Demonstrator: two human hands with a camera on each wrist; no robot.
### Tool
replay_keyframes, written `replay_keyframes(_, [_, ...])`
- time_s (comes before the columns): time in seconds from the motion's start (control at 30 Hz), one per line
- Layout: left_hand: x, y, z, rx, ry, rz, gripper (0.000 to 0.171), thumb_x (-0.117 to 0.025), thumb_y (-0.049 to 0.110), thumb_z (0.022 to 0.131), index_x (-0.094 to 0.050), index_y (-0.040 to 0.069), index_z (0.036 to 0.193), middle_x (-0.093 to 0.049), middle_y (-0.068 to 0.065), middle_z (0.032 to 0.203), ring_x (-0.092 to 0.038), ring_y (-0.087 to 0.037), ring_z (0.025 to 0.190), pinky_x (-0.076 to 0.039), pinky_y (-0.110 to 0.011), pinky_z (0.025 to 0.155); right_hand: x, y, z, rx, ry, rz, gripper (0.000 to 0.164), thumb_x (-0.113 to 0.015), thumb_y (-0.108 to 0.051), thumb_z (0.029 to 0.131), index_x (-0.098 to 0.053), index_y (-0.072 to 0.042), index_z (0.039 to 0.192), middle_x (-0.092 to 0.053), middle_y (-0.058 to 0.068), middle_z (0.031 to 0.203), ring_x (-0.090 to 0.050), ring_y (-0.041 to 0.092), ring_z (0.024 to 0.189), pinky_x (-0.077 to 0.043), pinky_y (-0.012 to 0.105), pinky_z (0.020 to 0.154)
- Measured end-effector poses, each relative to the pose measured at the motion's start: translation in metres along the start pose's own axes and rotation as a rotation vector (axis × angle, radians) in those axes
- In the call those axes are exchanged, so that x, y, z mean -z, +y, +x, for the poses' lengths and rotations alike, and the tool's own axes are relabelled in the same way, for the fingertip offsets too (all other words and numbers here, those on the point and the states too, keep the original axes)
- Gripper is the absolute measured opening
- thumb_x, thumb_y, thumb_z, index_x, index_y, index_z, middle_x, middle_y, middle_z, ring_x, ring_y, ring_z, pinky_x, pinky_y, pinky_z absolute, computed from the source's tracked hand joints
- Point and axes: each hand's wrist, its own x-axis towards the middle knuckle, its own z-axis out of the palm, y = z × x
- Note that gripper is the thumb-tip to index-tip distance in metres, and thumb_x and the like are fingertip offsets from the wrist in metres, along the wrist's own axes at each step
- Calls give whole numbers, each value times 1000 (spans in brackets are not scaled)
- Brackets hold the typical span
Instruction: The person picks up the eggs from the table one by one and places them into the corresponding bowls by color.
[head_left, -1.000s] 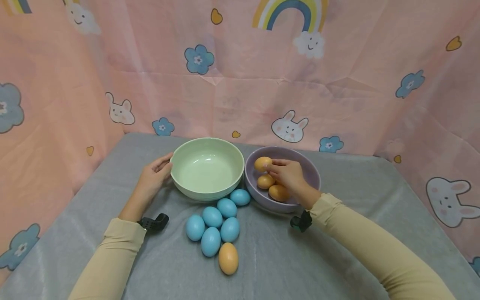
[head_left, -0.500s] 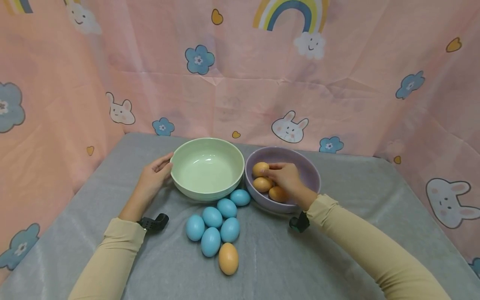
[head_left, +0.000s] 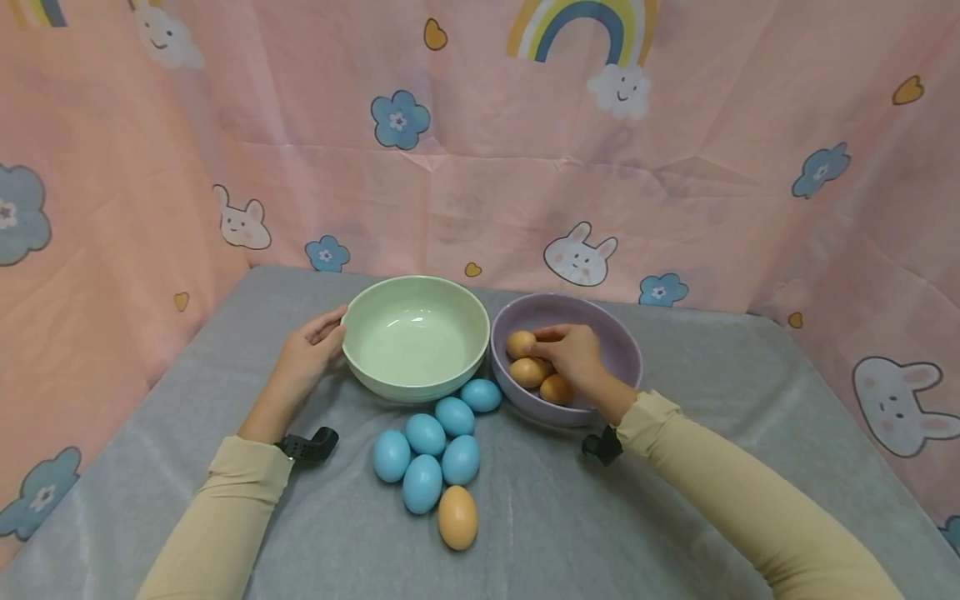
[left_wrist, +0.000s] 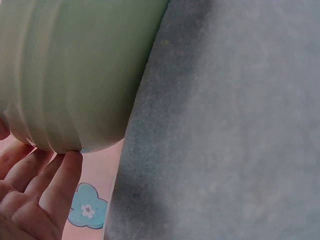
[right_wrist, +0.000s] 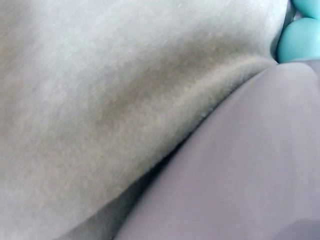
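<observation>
My left hand (head_left: 306, 354) rests its fairly straight fingers against the left side of a pale green bowl (head_left: 416, 379); in the left wrist view the fingertips (left_wrist: 75, 157) touch the bowl's outer wall. Inside the purple bowl (head_left: 626, 350), to the right of the green one, my right hand (head_left: 573, 354) pinches a yellow-orange egg (head_left: 520, 344) between thumb and fingers. More orange eggs (head_left: 528, 372) lie under and beside it there, partly covered by the hand. The right wrist view shows the purple bowl's outer wall (right_wrist: 240, 165) but not the hand.
Several blue eggs (head_left: 422, 483) lie clustered on the grey cloth (head_left: 322, 533) in front of the bowls. One orange egg (head_left: 457, 517) lies nearest the front of that cluster. Behind the table hangs a pink printed curtain (head_left: 480, 200).
My right hand has lowered the egg it pinches deeper into the purple bowl, and the orange eggs beneath have shifted slightly. The left hand and the green bowl stay put.
</observation>
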Motion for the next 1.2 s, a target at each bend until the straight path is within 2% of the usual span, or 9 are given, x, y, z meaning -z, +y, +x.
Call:
replay_keyframes(0.17, [0,-1,0,-4,-1,-6,52,-51,27,105,-40,12,153,-45,-12,154,-45,-25,142,-48,-4,89,6,-1,-8,8,5,32,41,-73,-25,91,-69,-1,124,-69,16,125,-67,17,97,-54,18,77])
replay_keyframes(0.27, [0,-1,1,-12,2,0,51,-50,26,105,-40,11,153,-46,-13,154,-46,-25,141,-48,-4,89,10,-1,-15,-9,-6,94,40,-72,-24,92,-68,-1,125,-68,16,128,-68,14,96,-59,20,82])
replay_keyframes(0.4, [-1,-2,1,-19,5,7,51,-49,24,105,-40,10,153,-46,-14,153,-46,-27,141,-48,-3,88,15,-4,-27,-17,-18,173,41,-71,-23,93,-66,-1,127,-66,15,132,-69,13,102,-58,29,93])
replay_keyframes(0.57, [-1,-2,1,-26,6,8,50,-49,23,105,-39,8,153,-45,-15,153,-45,-28,141,-48,-3,87,21,-8,-47,2,-50,158,46,-71,-33,93,-66,-6,129,-64,11,135,-65,21,112,-56,30,99])
replay_keyframes(0.67, [-1,-2,1,-29,4,6,51,-49,23,105,-39,7,152,-45,-15,154,-45,-28,142,-48,-3,88,24,-8,-59,22,-68,152,49,-72,-38,91,-66,-7,128,-65,9,135,-62,20,115,-55,25,98])
replay_keyframes(0.8, [-1,-2,1,-24,5,1,51,-49,23,105,-40,8,152,-45,-15,154,-45,-27,142,-48,-4,89,25,-8,-73,48,-88,177,48,-73,-38,90,-68,-6,126,-70,2,126,-60,10,110,-55,17,89])
replay_keyframes(0.97, [-1,-2,2,-22,8,4,50,-49,22,105,-40,8,152,-46,-15,153,-46,-28,141,-48,-3,88,21,-7,-89,73,-106,202,42,-76,-34,88,-72,-7,120,-74,-7,110,-63,5,99,-55,19,84])
replay_keyframes(1.2, [-1,-3,2,-22,8,2,50,-49,22,105,-40,8,152,-46,-15,153,-46,-28,140,-49,-4,87,10,-9,-105,125,-126,225,38,-78,-28,87,-73,-4,116,-76,-2,107,-64,2,98,-53,13,85])
